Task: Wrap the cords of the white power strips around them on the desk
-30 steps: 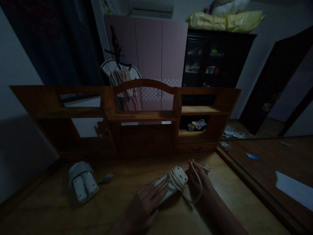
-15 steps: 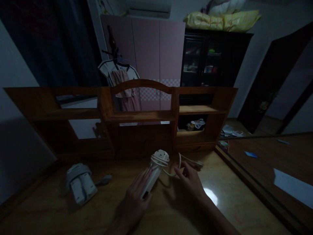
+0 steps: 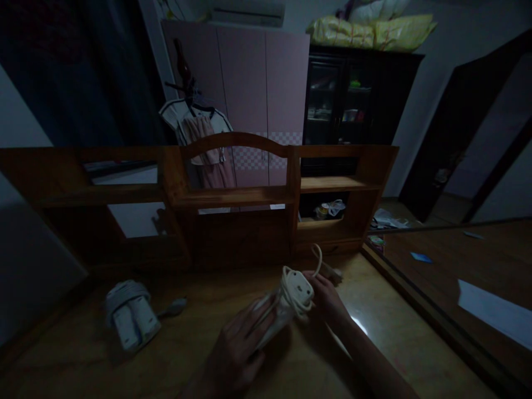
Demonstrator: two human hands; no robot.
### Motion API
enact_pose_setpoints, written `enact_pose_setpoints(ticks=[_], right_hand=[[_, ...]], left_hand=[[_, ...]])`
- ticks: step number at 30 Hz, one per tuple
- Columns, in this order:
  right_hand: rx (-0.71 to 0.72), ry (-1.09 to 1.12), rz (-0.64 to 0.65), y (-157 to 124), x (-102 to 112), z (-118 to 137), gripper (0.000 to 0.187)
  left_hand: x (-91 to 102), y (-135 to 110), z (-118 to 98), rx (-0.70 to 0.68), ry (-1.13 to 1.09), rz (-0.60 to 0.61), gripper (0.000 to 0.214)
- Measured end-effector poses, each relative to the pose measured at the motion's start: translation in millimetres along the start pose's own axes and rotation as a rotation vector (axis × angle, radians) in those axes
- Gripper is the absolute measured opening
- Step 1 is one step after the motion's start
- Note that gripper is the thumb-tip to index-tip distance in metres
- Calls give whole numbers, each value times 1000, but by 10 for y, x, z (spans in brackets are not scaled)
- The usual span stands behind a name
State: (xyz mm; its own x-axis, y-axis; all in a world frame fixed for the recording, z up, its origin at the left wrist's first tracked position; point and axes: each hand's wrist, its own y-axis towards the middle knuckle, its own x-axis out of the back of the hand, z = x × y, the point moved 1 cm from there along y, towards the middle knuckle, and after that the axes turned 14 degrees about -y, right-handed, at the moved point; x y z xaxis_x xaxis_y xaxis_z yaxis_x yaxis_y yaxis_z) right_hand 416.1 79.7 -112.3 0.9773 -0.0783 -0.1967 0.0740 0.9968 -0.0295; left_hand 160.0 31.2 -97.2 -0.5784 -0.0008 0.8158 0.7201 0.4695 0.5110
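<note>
A white power strip (image 3: 300,288) is tilted above the wooden desk, its cord looped several times around the far end. My left hand (image 3: 245,341) is wrapped round the near part of the strip, fingers over its top. Beside the wound end, my right hand (image 3: 326,299) is closed on the loose cord (image 3: 318,257), which arches up past the fingers. The cord's plug (image 3: 332,272) lies on the desk just beyond that hand. At the left, a second power strip (image 3: 135,321) rests with its own cord wrapped round it and its plug (image 3: 177,306) sticking out.
A wooden shelf unit (image 3: 233,197) stands along the back of the desk (image 3: 199,327). A raised edge (image 3: 415,305) borders the desk on the right. Beyond it, a white sheet (image 3: 494,313) and a blue card (image 3: 421,257) lie on a brown surface.
My left hand has turned the power strip and moved it right, so its socket end faces more toward me. My right hand has drawn close to the wound end with the cord.
</note>
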Motion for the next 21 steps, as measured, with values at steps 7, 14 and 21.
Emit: enact_pose_setpoints(ticks=[7, 14, 21], right_hand=[[25, 134, -140, 59, 160, 93, 29], [-64, 54, 15, 7, 82, 118, 39], [-26, -147, 229, -153, -186, 124, 47]], left_hand=[[-12, 28, -12, 109, -6, -3, 80], [-34, -41, 210, 410, -140, -277, 73], [-37, -74, 257, 379, -90, -319, 70]])
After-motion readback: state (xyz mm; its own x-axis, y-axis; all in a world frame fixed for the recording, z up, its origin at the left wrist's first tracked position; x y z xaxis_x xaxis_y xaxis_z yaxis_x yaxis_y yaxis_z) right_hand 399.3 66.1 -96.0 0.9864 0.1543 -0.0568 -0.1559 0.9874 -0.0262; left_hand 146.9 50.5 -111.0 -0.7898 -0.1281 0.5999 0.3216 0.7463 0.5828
